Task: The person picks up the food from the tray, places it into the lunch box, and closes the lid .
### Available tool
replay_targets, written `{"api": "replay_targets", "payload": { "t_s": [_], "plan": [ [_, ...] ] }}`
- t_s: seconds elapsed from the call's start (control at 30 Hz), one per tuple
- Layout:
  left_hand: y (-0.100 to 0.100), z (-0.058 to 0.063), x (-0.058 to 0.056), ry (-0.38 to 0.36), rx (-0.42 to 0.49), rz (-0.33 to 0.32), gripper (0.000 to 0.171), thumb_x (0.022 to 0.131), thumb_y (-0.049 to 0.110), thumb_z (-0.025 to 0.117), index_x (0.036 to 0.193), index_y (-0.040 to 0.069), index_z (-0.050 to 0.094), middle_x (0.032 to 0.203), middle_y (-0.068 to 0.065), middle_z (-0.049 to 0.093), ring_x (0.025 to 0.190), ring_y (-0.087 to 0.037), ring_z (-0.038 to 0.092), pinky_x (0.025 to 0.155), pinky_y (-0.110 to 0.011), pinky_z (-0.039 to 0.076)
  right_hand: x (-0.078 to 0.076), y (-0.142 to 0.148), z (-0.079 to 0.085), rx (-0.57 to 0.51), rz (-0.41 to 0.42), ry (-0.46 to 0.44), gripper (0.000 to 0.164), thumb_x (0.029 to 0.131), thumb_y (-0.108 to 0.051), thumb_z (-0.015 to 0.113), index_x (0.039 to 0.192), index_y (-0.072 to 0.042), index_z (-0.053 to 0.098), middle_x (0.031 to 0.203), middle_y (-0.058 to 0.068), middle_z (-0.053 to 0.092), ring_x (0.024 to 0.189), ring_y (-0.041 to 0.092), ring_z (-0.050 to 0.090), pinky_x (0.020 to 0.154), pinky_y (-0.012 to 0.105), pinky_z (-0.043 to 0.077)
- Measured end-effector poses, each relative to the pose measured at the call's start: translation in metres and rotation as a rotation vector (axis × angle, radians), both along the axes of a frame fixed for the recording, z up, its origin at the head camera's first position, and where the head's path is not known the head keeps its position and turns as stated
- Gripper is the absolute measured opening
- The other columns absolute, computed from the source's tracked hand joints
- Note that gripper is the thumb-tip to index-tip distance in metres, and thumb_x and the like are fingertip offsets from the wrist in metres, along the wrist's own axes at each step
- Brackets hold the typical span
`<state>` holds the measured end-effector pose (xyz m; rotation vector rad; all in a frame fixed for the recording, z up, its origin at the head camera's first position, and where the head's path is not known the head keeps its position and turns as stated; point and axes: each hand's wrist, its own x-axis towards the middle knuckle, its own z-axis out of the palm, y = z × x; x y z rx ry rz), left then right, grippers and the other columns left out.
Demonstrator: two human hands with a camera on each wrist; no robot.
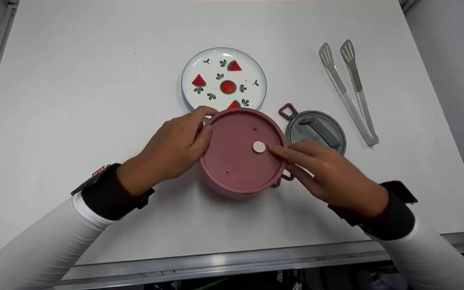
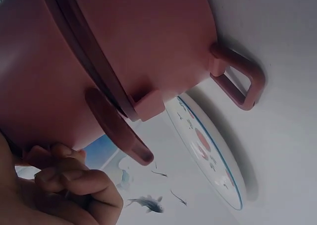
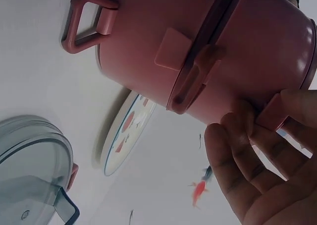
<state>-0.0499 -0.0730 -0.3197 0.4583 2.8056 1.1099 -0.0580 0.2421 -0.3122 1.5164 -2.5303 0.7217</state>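
Observation:
A dusty-pink pot stack (image 1: 236, 159) stands in front of me, its round flat top bearing a cream disc (image 1: 259, 147) and two small nubs. Side views show an upper and a lower pot meeting at a rim seam, with loop handles (image 3: 74, 24) on the sides. My left hand (image 1: 175, 143) grips the left side of the upper pot, thumb at the rim and fingers curled by a small tab (image 2: 38, 156). On the other side my right hand (image 1: 328, 169) holds the upper pot at a tab (image 3: 272, 113), one fingertip over the top beside the disc.
A white plate (image 1: 183, 86) with watermelon pictures lies just behind the pots. To the right sits a clear grey lid (image 1: 292, 135) with a bar handle (image 1: 322, 131) and a pink loop at its side. Metal tongs (image 1: 349, 102) lie spread farther right. The table's metal edge (image 1: 216, 259) runs along the front.

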Motion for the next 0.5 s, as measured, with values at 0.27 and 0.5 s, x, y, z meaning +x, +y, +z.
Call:
{"api": "replay_targets", "payload": {
  "t_s": [0.27, 0.5],
  "plan": [
    [0.0012, -0.0002, -0.0030, 0.049, -0.004, 0.008, 0.036, 0.104, 0.025, 0.039, 0.136, 0.016, 0.052, 0.083, -0.001, 0.057, 0.072, -0.016, 0.052, 0.065, -0.030, 0.045, -0.0026, -0.0009, -0.0011, 0.007, -0.035, -0.007, 0.054, 0.088, 0.002, 0.072, 0.139, -0.012, 0.060, 0.105, 0.003, 0.066, 0.092, 0.012, 0.058, 0.077, 0.017, 0.042],
    [-0.0008, 0.0011, 0.0012, 0.049, -0.059, 0.013, 0.036, 0.103, 0.026, 0.037, 0.137, 0.017, 0.049, 0.073, -0.001, 0.055, 0.066, -0.019, 0.051, 0.060, -0.031, 0.043, -0.0044, -0.0006, 0.0017, 0.036, -0.023, -0.033, 0.054, 0.089, 0.000, 0.071, 0.140, -0.014, 0.060, 0.107, 0.003, 0.066, 0.094, 0.012, 0.059, 0.078, 0.021, 0.045]
  ]
}}
